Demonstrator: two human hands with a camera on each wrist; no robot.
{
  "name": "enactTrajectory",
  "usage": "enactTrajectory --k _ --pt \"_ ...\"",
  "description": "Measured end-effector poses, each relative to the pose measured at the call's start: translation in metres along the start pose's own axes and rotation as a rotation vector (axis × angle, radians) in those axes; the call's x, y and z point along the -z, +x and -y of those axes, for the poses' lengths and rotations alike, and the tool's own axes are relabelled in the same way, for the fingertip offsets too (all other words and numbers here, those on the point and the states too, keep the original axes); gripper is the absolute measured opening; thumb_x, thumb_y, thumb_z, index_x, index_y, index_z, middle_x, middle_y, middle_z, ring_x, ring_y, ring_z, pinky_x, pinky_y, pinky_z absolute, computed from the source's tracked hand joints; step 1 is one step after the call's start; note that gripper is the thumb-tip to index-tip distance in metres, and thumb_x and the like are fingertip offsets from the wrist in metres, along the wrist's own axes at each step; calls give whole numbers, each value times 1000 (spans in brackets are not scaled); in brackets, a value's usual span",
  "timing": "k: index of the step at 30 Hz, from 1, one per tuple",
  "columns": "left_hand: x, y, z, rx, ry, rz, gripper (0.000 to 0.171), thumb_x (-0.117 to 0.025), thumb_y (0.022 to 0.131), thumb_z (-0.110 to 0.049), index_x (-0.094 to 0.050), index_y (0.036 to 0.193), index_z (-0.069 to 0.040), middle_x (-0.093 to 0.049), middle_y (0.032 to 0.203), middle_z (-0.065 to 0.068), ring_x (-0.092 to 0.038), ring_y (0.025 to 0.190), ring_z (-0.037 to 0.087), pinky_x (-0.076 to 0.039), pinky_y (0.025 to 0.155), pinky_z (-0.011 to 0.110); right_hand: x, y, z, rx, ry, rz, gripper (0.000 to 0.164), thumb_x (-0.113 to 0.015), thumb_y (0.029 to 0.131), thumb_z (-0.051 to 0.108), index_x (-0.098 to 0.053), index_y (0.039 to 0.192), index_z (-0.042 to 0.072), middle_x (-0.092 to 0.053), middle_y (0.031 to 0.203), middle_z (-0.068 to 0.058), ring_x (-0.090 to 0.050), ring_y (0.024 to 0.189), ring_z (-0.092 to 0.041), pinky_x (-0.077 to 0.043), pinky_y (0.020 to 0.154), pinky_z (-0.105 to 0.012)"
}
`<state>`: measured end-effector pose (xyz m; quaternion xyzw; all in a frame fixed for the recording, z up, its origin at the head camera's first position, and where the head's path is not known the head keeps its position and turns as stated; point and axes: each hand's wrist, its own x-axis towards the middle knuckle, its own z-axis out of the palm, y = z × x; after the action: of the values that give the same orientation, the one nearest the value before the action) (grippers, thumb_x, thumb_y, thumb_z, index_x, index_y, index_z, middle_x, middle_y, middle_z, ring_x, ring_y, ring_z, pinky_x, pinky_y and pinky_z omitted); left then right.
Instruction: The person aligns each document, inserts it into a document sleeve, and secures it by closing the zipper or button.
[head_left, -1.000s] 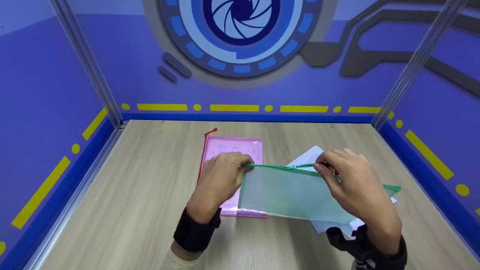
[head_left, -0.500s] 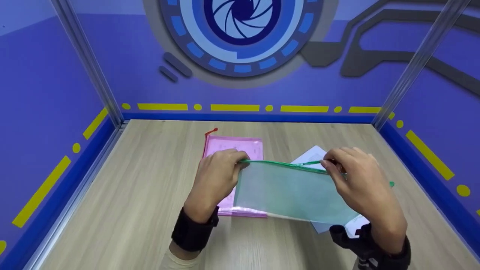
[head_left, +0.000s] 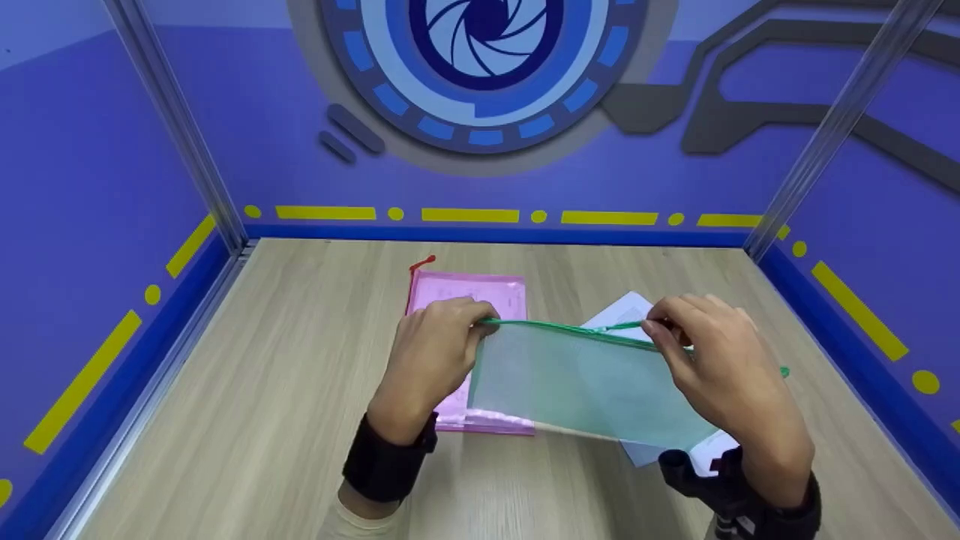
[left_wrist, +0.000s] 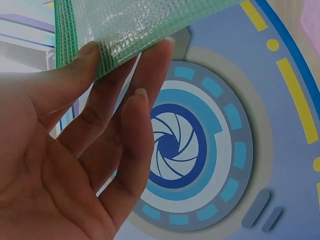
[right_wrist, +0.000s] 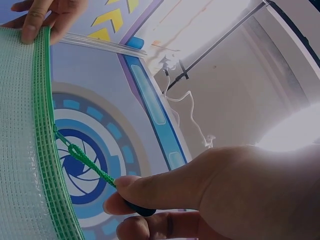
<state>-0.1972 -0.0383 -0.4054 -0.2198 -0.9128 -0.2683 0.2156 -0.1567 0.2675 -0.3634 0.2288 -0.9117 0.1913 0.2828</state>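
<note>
1. Left hand [head_left: 439, 345]: thumb and fingers pinch the top left corner of the green pouch [head_left: 577, 382], at the zipper [head_left: 540, 325]. Other fingers loosely bent, per left wrist view.
2. Right hand [head_left: 712, 352]: thumb and finger pinch the green pull cord [right_wrist: 92, 162], which runs from the zipper to the fingertips. Dark end of the cord shows below the thumb in the right wrist view.
3. Green pouch: see-through mesh, held up between both hands above the table [head_left: 262, 375], zipper edge on top. Slider sits partway along the zipper; can't tell how far it's unzipped.
4. Pink pouch [head_left: 499, 291]: lies on the table behind the left hand, partly covered by that hand and the green pouch. Red pull [head_left: 424, 262] at its far left corner.
5. White paper [head_left: 622, 309]: on the table to the right, behind and below the green pouch, partly seen through it. Another white piece [head_left: 714, 452] shows near the right wrist.
6. Black strap on each wrist.
7. Blue-purple wall [head_left: 247, 112] behind, yellow marks along its bottom.
</note>
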Motion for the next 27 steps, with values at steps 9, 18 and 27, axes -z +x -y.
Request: enactTrajectory --k 9,18,27 --pt "1 0 1 42 9 27 9 -74 100 -16 -82 97 -19 -75 90 -5 -69 81 12 -57 67 35 0 0 0 0 -10 12 14 -77 94 0 -73 92 12 -64 82 5 -54 78 -13 -43 69 -37" --pt "4 0 3 61 30 15 8 -74 101 -18 -82 100 -20 -75 93 -5 -70 83 14 -57 67 36 2 1 -1 -50 -33 10 7 -75 97 3 -74 95 10 -66 84 0 -54 78 -18 -43 68 -39" --pt "7 -1 9 82 55 -25 9 -75 99 -16 -82 100 -23 -74 90 -7 -71 80 15 -55 62 37 0 1 -3 -15 -32 -24 9 -76 96 1 -73 94 9 -62 80 2 -50 74 -14 -40 65 -36"
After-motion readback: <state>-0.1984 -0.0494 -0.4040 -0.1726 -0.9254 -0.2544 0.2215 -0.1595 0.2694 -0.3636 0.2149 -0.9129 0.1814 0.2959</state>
